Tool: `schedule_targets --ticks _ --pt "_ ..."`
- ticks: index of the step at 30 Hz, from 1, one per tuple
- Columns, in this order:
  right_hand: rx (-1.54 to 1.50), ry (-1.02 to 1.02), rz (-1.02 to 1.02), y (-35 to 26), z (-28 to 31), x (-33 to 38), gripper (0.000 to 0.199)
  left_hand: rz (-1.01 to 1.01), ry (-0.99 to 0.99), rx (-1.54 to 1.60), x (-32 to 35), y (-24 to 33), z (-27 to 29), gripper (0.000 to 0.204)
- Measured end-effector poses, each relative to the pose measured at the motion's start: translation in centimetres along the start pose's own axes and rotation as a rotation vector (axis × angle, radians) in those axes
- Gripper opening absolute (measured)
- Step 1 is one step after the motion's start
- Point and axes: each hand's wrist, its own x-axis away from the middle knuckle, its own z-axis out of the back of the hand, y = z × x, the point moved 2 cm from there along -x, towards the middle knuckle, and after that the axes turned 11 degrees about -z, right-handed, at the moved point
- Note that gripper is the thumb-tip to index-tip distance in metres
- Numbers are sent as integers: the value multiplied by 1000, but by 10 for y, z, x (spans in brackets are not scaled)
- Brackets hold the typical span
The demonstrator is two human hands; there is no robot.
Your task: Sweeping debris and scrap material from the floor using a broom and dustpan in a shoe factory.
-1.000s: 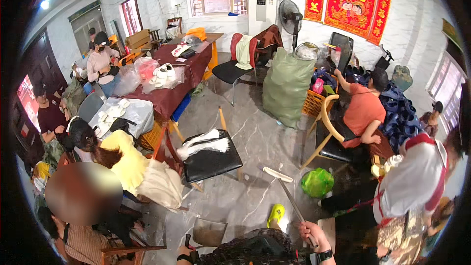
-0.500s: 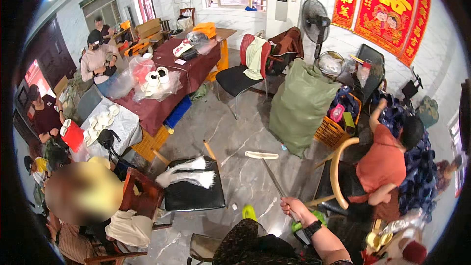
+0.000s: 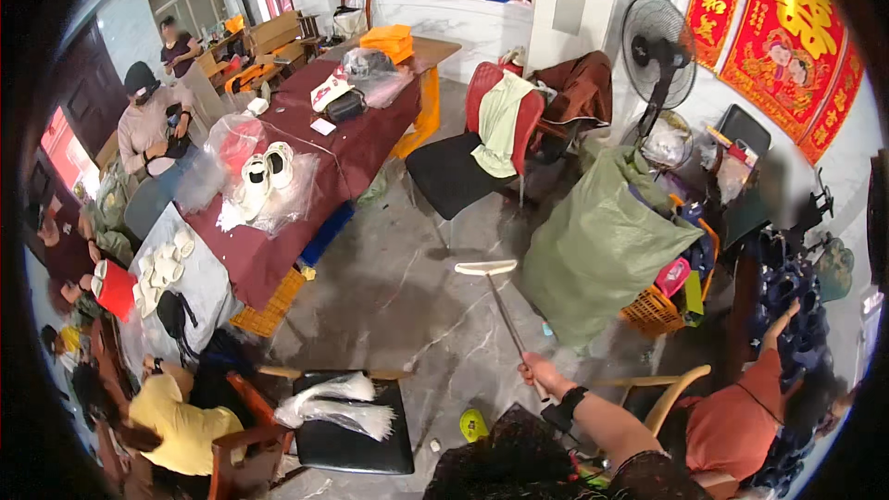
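1. So, head view, the only one here: the right hand has its fingers wrapped round a pole, gripping close to the near end. The pole reaches forward over the floor, with a white bar across its far end. Can't tell if the bar is actually touching down.

2. My first worry is twist. Held that near the end, the pole could roll in the fingers if one side of the bar snags. The left hand is out of frame, so no clue what it's doing.

3. Biggest snag risk imo: the sack, just beside the bar's right end. A swing that way would probably jab it, maybe tear it or shove it into the basket next to it.

4. The red chair has a leg near the bar's left end. Push ahead without looking and the bar could hook it.

5. Closer in, there's a black chair with white strips across the seat. A wide pull back to the left might brush them off. Also a small white bit near the yellow shoe, possible slip.

6. Orange-shirted co-worker and a wooden chair sit right by the forearm. Yank back carelessly and I'd expect an elbow bump.
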Motion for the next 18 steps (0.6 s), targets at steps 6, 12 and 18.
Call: schedule_targets --ticks 6,12,18 --pt "368 146 58 -121 45 -156 26 94 64 67 -41 79 -67 20" --pt "167 176 72 -234 87 -350 25 236 112 168 -74 121 -184 20" --pt "-12 247 34 -288 93 -500 22 338 202 284 -98 142 -267 20"
